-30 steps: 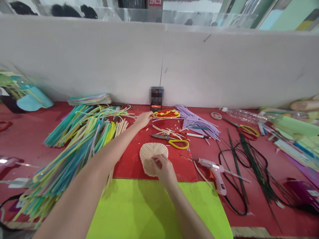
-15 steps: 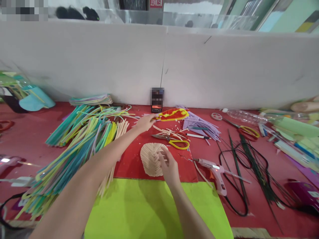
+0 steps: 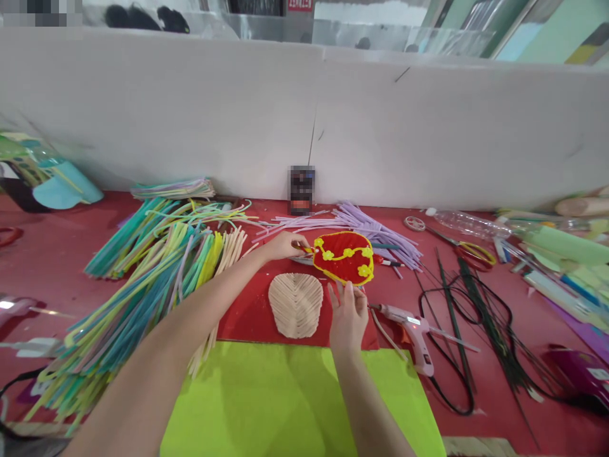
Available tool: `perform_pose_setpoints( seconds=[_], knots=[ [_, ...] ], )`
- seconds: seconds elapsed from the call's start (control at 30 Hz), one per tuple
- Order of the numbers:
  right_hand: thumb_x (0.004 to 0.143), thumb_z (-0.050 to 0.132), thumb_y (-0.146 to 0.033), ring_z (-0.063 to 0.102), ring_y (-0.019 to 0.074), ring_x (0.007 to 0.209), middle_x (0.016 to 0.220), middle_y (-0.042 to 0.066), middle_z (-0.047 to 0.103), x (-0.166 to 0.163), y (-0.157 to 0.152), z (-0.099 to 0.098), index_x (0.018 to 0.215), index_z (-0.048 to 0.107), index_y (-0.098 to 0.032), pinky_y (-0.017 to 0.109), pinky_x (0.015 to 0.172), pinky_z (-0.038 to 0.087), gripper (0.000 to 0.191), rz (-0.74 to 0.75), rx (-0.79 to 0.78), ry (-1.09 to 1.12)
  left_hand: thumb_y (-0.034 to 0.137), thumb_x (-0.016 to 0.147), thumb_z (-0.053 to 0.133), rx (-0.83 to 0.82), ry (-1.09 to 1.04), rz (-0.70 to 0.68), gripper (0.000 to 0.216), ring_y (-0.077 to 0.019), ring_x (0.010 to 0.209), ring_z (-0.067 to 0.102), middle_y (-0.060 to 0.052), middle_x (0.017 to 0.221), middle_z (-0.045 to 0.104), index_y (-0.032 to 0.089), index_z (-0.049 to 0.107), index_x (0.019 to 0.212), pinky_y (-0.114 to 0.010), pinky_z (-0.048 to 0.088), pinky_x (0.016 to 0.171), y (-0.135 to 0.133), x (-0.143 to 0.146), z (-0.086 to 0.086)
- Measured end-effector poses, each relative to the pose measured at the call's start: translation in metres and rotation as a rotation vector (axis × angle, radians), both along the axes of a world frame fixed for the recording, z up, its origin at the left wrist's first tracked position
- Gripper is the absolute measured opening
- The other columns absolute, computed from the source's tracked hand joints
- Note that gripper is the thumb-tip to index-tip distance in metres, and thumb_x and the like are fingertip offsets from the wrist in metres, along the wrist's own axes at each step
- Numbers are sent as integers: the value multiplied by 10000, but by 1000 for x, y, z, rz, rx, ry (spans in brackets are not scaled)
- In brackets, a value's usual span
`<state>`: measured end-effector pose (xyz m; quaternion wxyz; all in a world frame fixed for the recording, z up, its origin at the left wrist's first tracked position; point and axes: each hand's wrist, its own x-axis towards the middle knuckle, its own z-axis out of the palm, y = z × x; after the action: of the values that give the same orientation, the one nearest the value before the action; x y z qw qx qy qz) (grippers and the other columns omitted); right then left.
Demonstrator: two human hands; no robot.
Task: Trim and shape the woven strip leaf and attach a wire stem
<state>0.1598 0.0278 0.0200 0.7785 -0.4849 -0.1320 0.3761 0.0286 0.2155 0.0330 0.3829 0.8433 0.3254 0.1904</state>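
My left hand (image 3: 287, 245) is closed around the thin handle of a small fan (image 3: 343, 255), red and fuzzy with a yellow border and a vine of yellow flowers. The fan faces me, tilted, above the work mat. Just below its lower edge, my right hand (image 3: 349, 320) has its fingers apart; whether the fingertips touch the edge I cannot tell. A beige fan-shaped panel of pipe cleaners (image 3: 295, 306) lies flat on the red mat (image 3: 247, 317), left of my right hand. Behind the fan, the yellow-handled scissors are mostly hidden.
Many coloured pipe cleaners (image 3: 157, 298) spread on the left, purple ones (image 3: 380, 235) at the back. A pink glue gun (image 3: 413, 330) with a black cable lies right. Dark green stems (image 3: 490, 317), scissors (image 3: 476, 252) and a plastic bottle (image 3: 471, 222) lie farther right. A phone (image 3: 301, 190) leans on the wall.
The fan has come nearer and turned its decorated face toward me. My right hand has left the beige panel, moving right toward the fan's lower edge. The scissors are now covered.
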Motion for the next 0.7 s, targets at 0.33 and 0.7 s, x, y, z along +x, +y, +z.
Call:
perform_pose_setpoints(
  seconds=[0.33,0.7],
  knots=[
    [743,645,-361,635,208,992,1127,71,646,2,1,7,1075,595,-195,411,859,532,375,26,10,93,361,787,578,-167,-58,-78,312,-164,917,634,-64,1014,697,169,667,1016,-264,469,806,13,-1,5],
    [743,643,-365,656,206,915,1084,68,652,0,0,0,1068,594,-200,406,789,560,368,78,-53,93,233,868,437,464,473,334,401,-201,1168,499,-133,1271,537,133,497,1251,-314,338,1008,83,6,-17]
  ],
)
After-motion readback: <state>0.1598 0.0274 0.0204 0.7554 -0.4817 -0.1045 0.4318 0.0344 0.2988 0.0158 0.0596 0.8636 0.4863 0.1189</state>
